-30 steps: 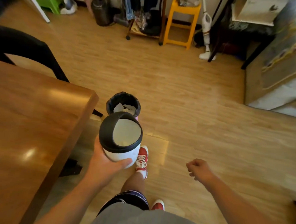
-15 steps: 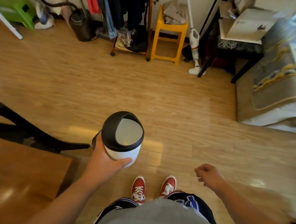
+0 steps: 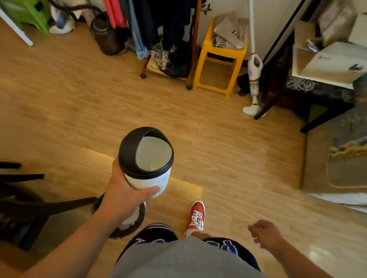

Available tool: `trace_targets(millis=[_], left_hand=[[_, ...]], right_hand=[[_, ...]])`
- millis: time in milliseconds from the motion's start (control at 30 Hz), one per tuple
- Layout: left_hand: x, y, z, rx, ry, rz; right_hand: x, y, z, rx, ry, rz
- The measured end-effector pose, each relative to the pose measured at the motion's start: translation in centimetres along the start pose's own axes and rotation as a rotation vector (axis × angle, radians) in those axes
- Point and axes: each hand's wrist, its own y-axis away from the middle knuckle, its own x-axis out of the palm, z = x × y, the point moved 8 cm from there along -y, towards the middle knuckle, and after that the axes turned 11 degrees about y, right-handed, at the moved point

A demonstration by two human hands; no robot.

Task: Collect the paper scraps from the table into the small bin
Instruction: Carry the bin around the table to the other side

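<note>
My left hand (image 3: 124, 196) grips the small bin (image 3: 147, 176), a white cylinder with a black ring lid, held upright above the wooden floor at centre. The inside I see through its opening looks pale; no scraps can be made out there. My right hand (image 3: 264, 233) hangs loosely curled at lower right, holding nothing. The table is out of view. A larger black-lined bin (image 3: 133, 220) with white paper in it stands on the floor, mostly hidden under my left wrist.
A dark chair (image 3: 13, 195) stands at left. Along the far wall are a clothes rack (image 3: 163, 30), a yellow stool (image 3: 220, 61), a white stick vacuum (image 3: 254, 72) and a green stool (image 3: 27, 6). A dark side table (image 3: 323, 89) and a bed (image 3: 353, 153) fill the right.
The view has turned away from the wooden table, which has left the frame. The floor bin has slid from beyond the small bin to beneath my left wrist. My feet have stepped.
</note>
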Motion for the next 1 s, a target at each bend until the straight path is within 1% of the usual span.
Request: trace_targets(millis=[133,233,367,533,733,900,1000], left_hand=[[-2.0,-1.6,-0.5,-0.076,0.029,-0.11],[-4.4,-2.3,0.2,-0.123,0.047,-0.228],[-8.0,-4.0,1.9,-0.147,0.062,-0.396],[-12.6,-8.3,3.4,-0.203,0.099,-0.553],[-17.1,-15.5,1.8,-0.215,0.135,-0.607],[-19.9,-22.7,-1.0,-0.221,0.131,-0.674],[-20.9,-27.9,-3.1,-0.163,0.167,-0.666]], right_hand=[[-4.3,-2.8,11.4,-0.162,0.162,0.033],[-5.6,-4.0,21.3,-0.31,0.268,0.062],[-5.2,-5.6,34.4,-0.464,0.37,0.084],[-3.7,-7.2,48.0,-0.549,0.453,0.117],[-5.1,-9.0,57.8,-0.574,0.605,0.156],[-9.3,-12.0,63.0,-0.551,0.684,0.1],[-11.9,-14.7,66.3,-0.532,0.722,0.072]])
